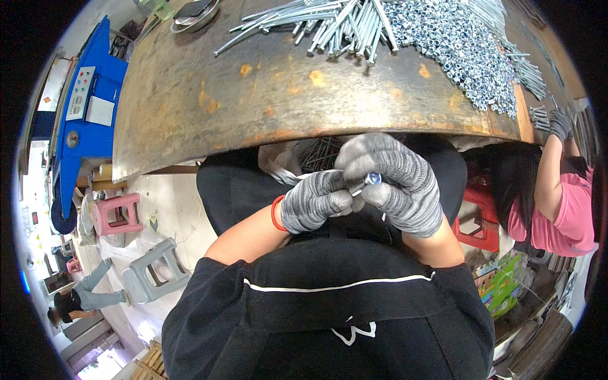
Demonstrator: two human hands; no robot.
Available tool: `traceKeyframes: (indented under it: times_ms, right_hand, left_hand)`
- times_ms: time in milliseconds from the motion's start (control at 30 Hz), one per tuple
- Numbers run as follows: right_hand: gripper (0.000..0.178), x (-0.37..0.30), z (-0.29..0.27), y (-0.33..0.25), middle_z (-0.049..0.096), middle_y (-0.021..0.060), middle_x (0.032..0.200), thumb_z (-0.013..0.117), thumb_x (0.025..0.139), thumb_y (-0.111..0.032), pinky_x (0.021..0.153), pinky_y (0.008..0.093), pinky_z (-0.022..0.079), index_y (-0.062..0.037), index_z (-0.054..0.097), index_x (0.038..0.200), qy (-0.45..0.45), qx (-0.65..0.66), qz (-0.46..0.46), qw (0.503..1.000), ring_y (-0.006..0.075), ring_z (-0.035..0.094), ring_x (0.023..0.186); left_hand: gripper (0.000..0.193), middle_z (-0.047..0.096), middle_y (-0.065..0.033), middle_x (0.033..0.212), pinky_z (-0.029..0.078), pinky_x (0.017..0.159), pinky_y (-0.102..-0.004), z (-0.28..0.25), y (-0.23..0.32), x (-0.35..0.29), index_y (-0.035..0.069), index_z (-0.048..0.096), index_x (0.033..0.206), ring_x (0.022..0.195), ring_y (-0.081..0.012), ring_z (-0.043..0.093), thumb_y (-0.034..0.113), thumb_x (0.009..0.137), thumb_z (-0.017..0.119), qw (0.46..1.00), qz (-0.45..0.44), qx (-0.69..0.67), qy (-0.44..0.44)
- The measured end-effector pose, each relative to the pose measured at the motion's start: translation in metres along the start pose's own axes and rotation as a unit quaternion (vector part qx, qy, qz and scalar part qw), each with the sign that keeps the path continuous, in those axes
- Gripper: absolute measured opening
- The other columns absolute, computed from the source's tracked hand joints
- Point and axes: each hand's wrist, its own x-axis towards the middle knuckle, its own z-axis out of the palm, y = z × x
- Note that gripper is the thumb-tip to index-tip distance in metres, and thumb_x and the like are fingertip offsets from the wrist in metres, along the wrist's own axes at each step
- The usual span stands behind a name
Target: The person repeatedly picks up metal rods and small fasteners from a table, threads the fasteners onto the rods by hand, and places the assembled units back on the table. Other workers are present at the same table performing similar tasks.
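Both my hands wear grey striped knit gloves and meet in front of my body, just off the table's near edge. My left hand (316, 202) is closed around a bolt (356, 189), of which only a short silvery piece shows between the gloves. At that bolt's end, my right hand (405, 183) pinches a small shiny nut (374, 178) between thumb and fingers. The right hand's upper fingers are slightly blurred. How far the nut sits on the thread is hidden. More long bolts (320, 154) lie in a pale bag below the table edge, beyond my hands.
On the worn metal table (253, 95) lie a heap of long bolts (354, 25) and a wide pile of nuts (468, 57). A co-worker in pink (563, 209) sits at the right. Stools (155, 269) and a blue machine (95, 107) stand left.
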Motion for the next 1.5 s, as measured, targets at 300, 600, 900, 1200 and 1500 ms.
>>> traceKeyframes:
  times_ms: [300, 600, 900, 1200, 1500]
  right_hand:
    - [0.016, -0.005, 0.005, 0.000, 0.063, 0.0092, 0.083, 0.069, 0.076, -0.015, 0.076, 0.0306, 0.047, -0.0017, 0.064, 0.082, 0.081, 0.023, 0.068, 0.994, 0.0187, 0.060, 0.080]
    - [0.059, -0.007, 0.029, 0.015, 0.042, 0.0150, 0.136, 0.069, 0.077, -0.033, 0.101, 0.0361, 0.032, -0.0012, 0.052, 0.123, 0.085, 0.028, 0.128, 0.988, 0.0249, 0.040, 0.125]
    - [0.019, -0.023, -0.009, 0.056, 0.062, 0.0139, 0.092, 0.062, 0.082, -0.014, 0.078, 0.0358, 0.046, -0.0023, 0.063, 0.096, 0.038, -0.220, 0.113, 0.968, 0.0293, 0.060, 0.086]
    - [0.022, -0.042, -0.032, 0.109, 0.063, 0.0167, 0.090, 0.060, 0.084, -0.022, 0.077, 0.0378, 0.048, -0.0029, 0.062, 0.094, 0.036, -0.410, 0.230, 0.882, 0.0328, 0.061, 0.085]
    - [0.045, 0.009, -0.170, 0.121, 0.059, 0.0162, 0.116, 0.060, 0.085, -0.022, 0.093, 0.0354, 0.044, -0.0052, 0.047, 0.125, 0.208, -0.513, 0.326, 0.766, 0.0275, 0.057, 0.109]
  left_hand:
    - [0.033, 0.064, -0.0045, 0.086, 0.047, 0.077, -0.0288, 0.007, 0.011, 0.008, 0.003, 0.061, 0.106, 0.082, -0.0146, 0.060, 0.030, 0.086, 0.061, 0.990, 0.096, 0.050, 0.092]
    - [0.023, 0.064, -0.0110, 0.088, 0.050, 0.072, -0.0311, -0.012, -0.026, 0.018, 0.003, 0.061, 0.103, 0.079, -0.0242, 0.062, 0.020, 0.092, 0.050, 0.936, 0.175, 0.188, 0.242]
    - [0.023, 0.064, -0.0137, 0.084, 0.046, 0.073, -0.0311, -0.041, -0.026, 0.001, 0.002, 0.063, 0.096, 0.077, -0.0241, 0.060, 0.023, 0.089, 0.056, 0.963, -0.009, 0.240, 0.123]
    - [0.034, 0.063, -0.0161, 0.100, 0.046, 0.081, -0.0411, -0.059, -0.069, 0.045, 0.009, 0.062, 0.106, 0.091, -0.0332, 0.060, 0.036, 0.088, 0.050, 0.812, -0.166, 0.553, 0.082]
    - [0.050, 0.059, -0.0197, 0.112, 0.043, 0.093, -0.0352, -0.051, -0.034, 0.058, 0.007, 0.052, 0.124, 0.106, -0.0286, 0.057, 0.038, 0.086, 0.058, 0.864, -0.232, 0.396, -0.207]
